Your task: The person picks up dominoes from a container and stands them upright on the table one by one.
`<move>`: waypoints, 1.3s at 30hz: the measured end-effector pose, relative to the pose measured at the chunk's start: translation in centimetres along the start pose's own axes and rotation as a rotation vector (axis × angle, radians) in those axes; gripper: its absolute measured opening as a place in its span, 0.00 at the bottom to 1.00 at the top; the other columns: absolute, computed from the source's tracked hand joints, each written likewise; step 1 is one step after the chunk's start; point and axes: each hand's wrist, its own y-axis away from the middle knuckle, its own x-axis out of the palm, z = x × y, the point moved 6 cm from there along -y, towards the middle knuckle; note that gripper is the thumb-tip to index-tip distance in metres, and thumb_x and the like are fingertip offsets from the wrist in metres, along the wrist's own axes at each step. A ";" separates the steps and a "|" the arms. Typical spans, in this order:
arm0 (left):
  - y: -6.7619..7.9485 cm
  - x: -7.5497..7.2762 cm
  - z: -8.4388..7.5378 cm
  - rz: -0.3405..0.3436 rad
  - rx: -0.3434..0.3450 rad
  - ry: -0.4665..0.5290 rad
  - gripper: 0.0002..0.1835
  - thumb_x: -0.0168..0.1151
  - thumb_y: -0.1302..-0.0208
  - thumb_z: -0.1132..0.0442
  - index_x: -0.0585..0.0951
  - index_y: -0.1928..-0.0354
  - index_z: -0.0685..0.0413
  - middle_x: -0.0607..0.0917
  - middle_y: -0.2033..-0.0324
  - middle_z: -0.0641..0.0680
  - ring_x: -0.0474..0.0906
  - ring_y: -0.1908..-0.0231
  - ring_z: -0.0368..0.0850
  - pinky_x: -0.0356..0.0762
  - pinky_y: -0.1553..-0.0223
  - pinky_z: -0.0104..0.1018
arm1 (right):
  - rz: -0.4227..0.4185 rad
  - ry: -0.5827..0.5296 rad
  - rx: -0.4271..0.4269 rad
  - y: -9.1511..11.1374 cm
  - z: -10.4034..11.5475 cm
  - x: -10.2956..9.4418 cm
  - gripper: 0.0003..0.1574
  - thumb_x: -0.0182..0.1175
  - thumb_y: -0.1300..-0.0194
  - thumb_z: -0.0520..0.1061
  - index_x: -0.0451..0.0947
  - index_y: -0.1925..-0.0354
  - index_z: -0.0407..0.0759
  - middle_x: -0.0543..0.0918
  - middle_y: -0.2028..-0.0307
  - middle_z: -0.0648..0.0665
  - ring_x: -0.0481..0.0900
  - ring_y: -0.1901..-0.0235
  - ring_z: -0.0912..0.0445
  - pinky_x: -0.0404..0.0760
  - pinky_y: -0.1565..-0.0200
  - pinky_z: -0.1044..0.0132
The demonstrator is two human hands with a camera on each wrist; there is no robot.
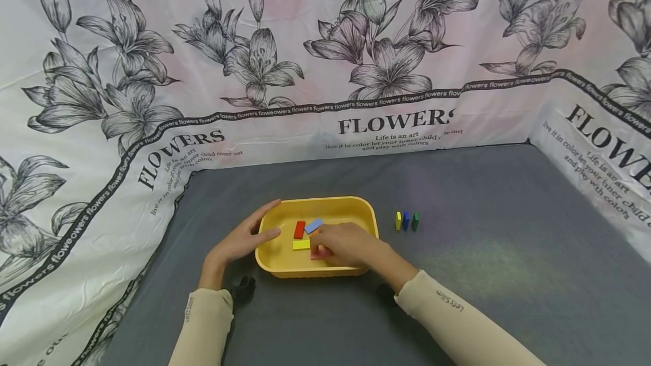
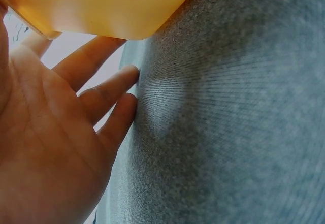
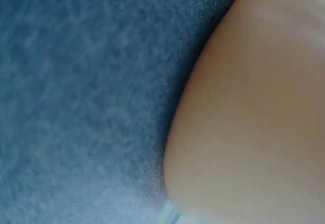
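Observation:
A yellow tray (image 1: pixel 356 205) with rounded corners sits on the grey cloth. In it lie small flat blocks: a red block (image 1: pixel 299 230), a light blue block (image 1: pixel 313 226), a yellow block (image 1: pixel 301 245) and an orange block (image 1: pixel 313 233), mostly covered. My right hand (image 1: pixel 343 243) reaches over the right rim, fingers bent down beside a pinkish-red block (image 1: pixel 319 254); I cannot tell whether they pinch it. My left hand (image 1: pixel 243 237) rests at the left end, thumb over the rim; the left wrist view shows its extended fingers (image 2: pixel 109 92) below the tray's wall.
To the right of the tray stand three small upright blocks: a yellow one (image 1: pixel 398 221), a blue one (image 1: pixel 406 221) and a green one (image 1: pixel 415 221). A flower-printed cloth (image 1: pixel 285 134) hangs behind and along both sides of the grey surface (image 1: pixel 488 230).

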 end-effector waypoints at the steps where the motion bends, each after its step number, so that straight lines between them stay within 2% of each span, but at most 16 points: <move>1: 0.0 0.0 0.0 -0.001 -0.001 -0.001 0.39 0.61 0.28 0.47 0.56 0.21 0.28 0.55 0.20 0.50 0.60 0.25 0.59 0.59 0.26 0.64 | 0.010 -0.002 0.003 0.0 -0.1 0.0 0.08 0.62 0.28 0.55 0.85 0.58 0.56 0.78 0.67 0.53 0.71 0.71 0.61 0.72 0.68 0.70; 6: 0.0 0.0 0.1 -0.005 -0.007 0.001 0.38 0.61 0.28 0.47 0.56 0.21 0.26 0.56 0.20 0.49 0.60 0.25 0.59 0.59 0.26 0.64 | 0.035 0.015 0.020 0.2 -0.2 -0.1 0.07 0.67 0.31 0.51 0.83 0.54 0.58 0.79 0.66 0.54 0.71 0.70 0.61 0.74 0.66 0.68; 15: 0.0 0.0 0.0 -0.004 -0.010 -0.003 0.38 0.62 0.28 0.47 0.56 0.21 0.26 0.56 0.20 0.49 0.60 0.25 0.59 0.58 0.25 0.64 | 0.059 0.028 0.050 0.2 -0.5 0.0 0.17 0.69 0.35 0.49 0.83 0.47 0.59 0.84 0.52 0.54 0.75 0.63 0.60 0.81 0.56 0.63; 19: 0.1 0.0 0.0 -0.005 -0.015 -0.003 0.38 0.62 0.28 0.47 0.56 0.21 0.27 0.55 0.20 0.49 0.58 0.24 0.59 0.57 0.25 0.65 | 0.026 0.040 0.027 0.1 -0.3 0.0 0.11 0.65 0.30 0.52 0.85 0.49 0.59 0.84 0.57 0.54 0.75 0.64 0.60 0.80 0.59 0.65; 22: 0.1 0.0 0.0 -0.005 -0.016 -0.003 0.38 0.62 0.28 0.48 0.56 0.21 0.27 0.55 0.19 0.49 0.57 0.23 0.59 0.56 0.25 0.65 | 0.011 0.044 0.014 0.2 -0.2 0.0 0.11 0.62 0.27 0.54 0.85 0.50 0.59 0.83 0.61 0.54 0.74 0.68 0.60 0.78 0.63 0.67; 33: 0.0 0.1 0.0 -0.008 -0.020 -0.008 0.38 0.61 0.27 0.50 0.56 0.21 0.28 0.56 0.20 0.50 0.59 0.24 0.59 0.58 0.25 0.64 | -0.011 0.026 0.039 0.4 -0.6 -0.3 0.06 0.66 0.32 0.49 0.83 0.56 0.56 0.80 0.66 0.54 0.71 0.69 0.60 0.75 0.64 0.68; 39: 0.0 0.1 0.0 -0.012 -0.017 -0.010 0.38 0.61 0.27 0.51 0.56 0.21 0.29 0.55 0.20 0.50 0.58 0.24 0.59 0.56 0.25 0.65 | -0.061 0.032 0.046 0.5 -0.7 -0.8 0.06 0.64 0.32 0.46 0.84 0.57 0.55 0.79 0.71 0.55 0.72 0.71 0.60 0.73 0.67 0.68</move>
